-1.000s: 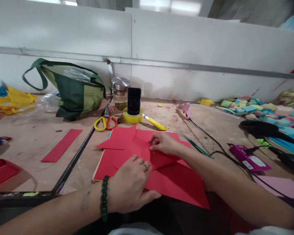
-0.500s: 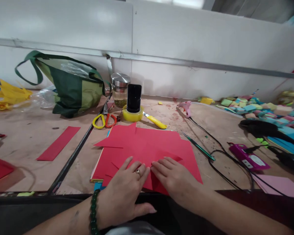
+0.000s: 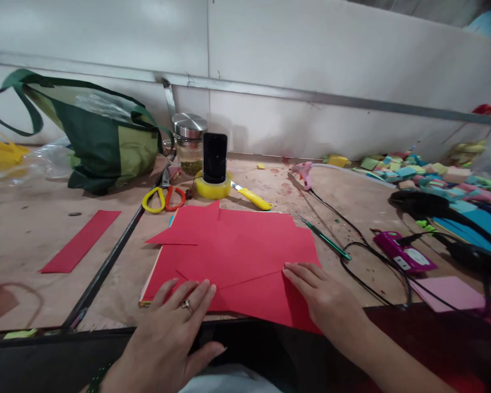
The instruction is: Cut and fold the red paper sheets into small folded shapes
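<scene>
Red paper [image 3: 245, 240] with cut and folded flaps lies over a stack of coloured sheets near the table's front edge. My left hand [image 3: 175, 316], with a ring on one finger, presses flat on the paper's lower left, fingers stretched out and thumb apart. On the lower right, my right hand [image 3: 327, 295] rests with its fingertips on the red paper, fingers extended. A folded edge runs across the paper between the two hands. Neither hand grasps anything.
Behind the paper are scissors [image 3: 165, 197], a phone [image 3: 215, 158] on a yellow tape roll [image 3: 213, 189], and a yellow utility knife [image 3: 253, 197]. A green pen-like tool [image 3: 325, 237], pink glue gun [image 3: 304, 174] and purple power strip [image 3: 405, 254] with cords lie right. A red strip [image 3: 82, 241] lies left.
My hands have slid apart from the middle of the paper, the left to the left and the right to the right. The folded edge between them now lies flatter. The view has shifted slightly.
</scene>
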`<state>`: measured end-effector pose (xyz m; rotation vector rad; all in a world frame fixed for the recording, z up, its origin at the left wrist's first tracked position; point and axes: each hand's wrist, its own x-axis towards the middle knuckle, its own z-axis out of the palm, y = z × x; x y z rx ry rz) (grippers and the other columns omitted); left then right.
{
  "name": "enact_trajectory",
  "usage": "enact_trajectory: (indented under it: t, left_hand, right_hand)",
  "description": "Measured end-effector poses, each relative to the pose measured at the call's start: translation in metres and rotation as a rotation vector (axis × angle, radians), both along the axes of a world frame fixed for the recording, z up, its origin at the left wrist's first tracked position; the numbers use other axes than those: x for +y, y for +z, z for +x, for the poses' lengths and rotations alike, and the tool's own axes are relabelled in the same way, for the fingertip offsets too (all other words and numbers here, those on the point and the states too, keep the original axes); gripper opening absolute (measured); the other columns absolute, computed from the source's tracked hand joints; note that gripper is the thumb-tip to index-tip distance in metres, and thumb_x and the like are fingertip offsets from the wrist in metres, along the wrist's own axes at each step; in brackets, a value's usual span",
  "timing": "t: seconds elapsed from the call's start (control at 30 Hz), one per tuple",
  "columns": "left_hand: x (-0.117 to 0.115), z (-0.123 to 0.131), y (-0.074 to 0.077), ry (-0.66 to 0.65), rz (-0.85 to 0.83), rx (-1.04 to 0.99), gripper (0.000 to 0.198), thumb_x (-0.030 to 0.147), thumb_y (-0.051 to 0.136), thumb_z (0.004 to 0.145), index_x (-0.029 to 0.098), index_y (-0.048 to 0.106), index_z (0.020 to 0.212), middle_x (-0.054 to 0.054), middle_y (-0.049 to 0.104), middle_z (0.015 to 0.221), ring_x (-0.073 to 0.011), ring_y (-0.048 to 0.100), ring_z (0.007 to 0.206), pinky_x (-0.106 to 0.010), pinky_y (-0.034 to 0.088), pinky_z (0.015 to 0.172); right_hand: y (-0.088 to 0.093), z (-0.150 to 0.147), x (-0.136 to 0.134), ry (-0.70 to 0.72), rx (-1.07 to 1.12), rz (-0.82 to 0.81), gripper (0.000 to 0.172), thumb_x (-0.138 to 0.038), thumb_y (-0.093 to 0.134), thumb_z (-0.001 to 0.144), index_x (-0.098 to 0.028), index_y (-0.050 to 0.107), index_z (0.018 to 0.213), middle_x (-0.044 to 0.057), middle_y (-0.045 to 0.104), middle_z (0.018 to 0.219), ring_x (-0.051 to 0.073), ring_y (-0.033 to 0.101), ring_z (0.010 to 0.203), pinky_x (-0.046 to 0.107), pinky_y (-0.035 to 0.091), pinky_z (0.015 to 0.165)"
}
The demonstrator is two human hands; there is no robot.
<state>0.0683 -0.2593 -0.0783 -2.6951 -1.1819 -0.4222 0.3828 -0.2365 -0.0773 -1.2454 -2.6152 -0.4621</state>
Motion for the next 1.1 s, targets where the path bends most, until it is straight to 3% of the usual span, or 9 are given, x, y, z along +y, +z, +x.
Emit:
enact_trajectory:
  t: [0.23, 0.33, 0.43, 0.5, 0.6, 0.73, 0.83, 0.97, 1.1]
  left_hand:
    - [-0.004, -0.001, -0.003, 0.061, -0.037, -0.081, 0.047, 0.046, 0.048, 0.092, 0.016, 0.059, 0.127, -0.007, 0.066, 0.124, -0.0275, 0.06, 0.106, -0.046, 0.041, 0.095]
    - [-0.003, -0.001, -0.004, 0.073, -0.081, -0.059, 0.044, 0.038, 0.053, 0.091, 0.017, 0.058, 0.128, -0.008, 0.065, 0.125, -0.0288, 0.059, 0.108, -0.047, 0.044, 0.095]
    - [-0.004, -0.003, -0.005, 0.082, -0.092, -0.032, 0.045, 0.036, 0.055, 0.089, 0.02, 0.054, 0.132, -0.009, 0.06, 0.132, -0.0305, 0.055, 0.117, -0.049, 0.044, 0.098]
    - [-0.005, -0.005, -0.007, 0.082, -0.087, -0.018, 0.05, 0.037, 0.054, 0.09, 0.022, 0.049, 0.137, -0.009, 0.052, 0.141, -0.0314, 0.048, 0.126, -0.051, 0.044, 0.1]
    - [-0.008, -0.009, -0.01, 0.121, -0.107, -0.011, 0.053, 0.036, 0.051, 0.092, 0.029, 0.04, 0.143, -0.01, 0.042, 0.148, -0.0328, 0.041, 0.134, -0.056, 0.045, 0.098]
    - [-0.012, -0.013, -0.01, 0.155, -0.209, -0.059, 0.056, 0.035, 0.053, 0.091, 0.036, 0.036, 0.144, -0.011, 0.037, 0.151, -0.035, 0.037, 0.136, -0.062, 0.043, 0.098]
    - [-0.008, -0.016, -0.007, 0.191, -0.27, -0.202, 0.067, 0.041, 0.06, 0.086, 0.033, 0.032, 0.146, -0.014, 0.037, 0.151, -0.0355, 0.037, 0.136, -0.06, 0.041, 0.101]
    - [0.014, -0.018, -0.006, 0.433, -0.288, -0.516, 0.087, 0.046, 0.067, 0.08, 0.025, 0.02, 0.15, -0.018, 0.037, 0.149, -0.0365, 0.035, 0.136, -0.056, 0.04, 0.104]
    - [0.036, -0.017, 0.003, 0.446, -0.385, -0.876, 0.095, 0.051, 0.07, 0.074, 0.024, 0.019, 0.15, -0.017, 0.054, 0.133, -0.0346, 0.055, 0.119, -0.05, 0.049, 0.094]
  right_hand:
    - [-0.003, 0.025, -0.001, -0.21, 0.041, -0.005, 0.043, 0.001, 0.042, 0.073, -0.019, 0.069, 0.1, 0.01, 0.071, 0.095, 0.028, 0.065, 0.085, 0.042, 0.057, 0.07]
    - [0.023, 0.045, 0.01, -0.312, 0.12, -0.065, 0.029, -0.009, 0.043, 0.079, -0.026, 0.066, 0.077, 0.006, 0.069, 0.083, 0.027, 0.064, 0.074, 0.042, 0.052, 0.061]
    - [0.055, 0.032, 0.03, -0.347, 0.315, -0.128, 0.023, -0.021, 0.041, 0.089, -0.026, 0.063, 0.093, 0.007, 0.068, 0.097, 0.027, 0.063, 0.091, 0.042, 0.05, 0.074]
    - [0.065, 0.002, 0.046, -0.24, 0.462, -0.341, 0.02, -0.033, 0.046, 0.091, -0.026, 0.061, 0.103, 0.005, 0.067, 0.104, 0.024, 0.063, 0.095, 0.037, 0.05, 0.076]
    - [0.06, -0.051, 0.071, -0.208, 0.407, -0.669, 0.041, -0.051, 0.063, 0.08, -0.023, 0.06, 0.109, 0.008, 0.066, 0.108, 0.026, 0.063, 0.096, 0.035, 0.049, 0.076]
    - [0.046, -0.083, 0.102, -0.239, 0.33, -0.771, 0.065, -0.05, 0.082, 0.055, -0.019, 0.061, 0.109, 0.012, 0.066, 0.107, 0.03, 0.062, 0.095, 0.035, 0.047, 0.071]
    - [0.045, -0.079, 0.119, -0.162, 0.338, -0.834, 0.045, -0.046, 0.083, 0.054, -0.021, 0.066, 0.087, 0.003, 0.069, 0.08, 0.022, 0.063, 0.074, 0.027, 0.045, 0.058]
    - [0.055, -0.072, 0.116, -0.047, 0.414, -0.831, 0.02, -0.035, 0.072, 0.072, -0.02, 0.061, 0.065, -0.003, 0.062, 0.063, 0.014, 0.059, 0.062, 0.023, 0.044, 0.056]
    - [0.08, -0.069, 0.082, 0.157, 0.612, -0.486, 0.011, -0.025, 0.062, 0.084, -0.021, 0.061, 0.074, 0.001, 0.064, 0.082, 0.015, 0.06, 0.079, 0.027, 0.048, 0.07]
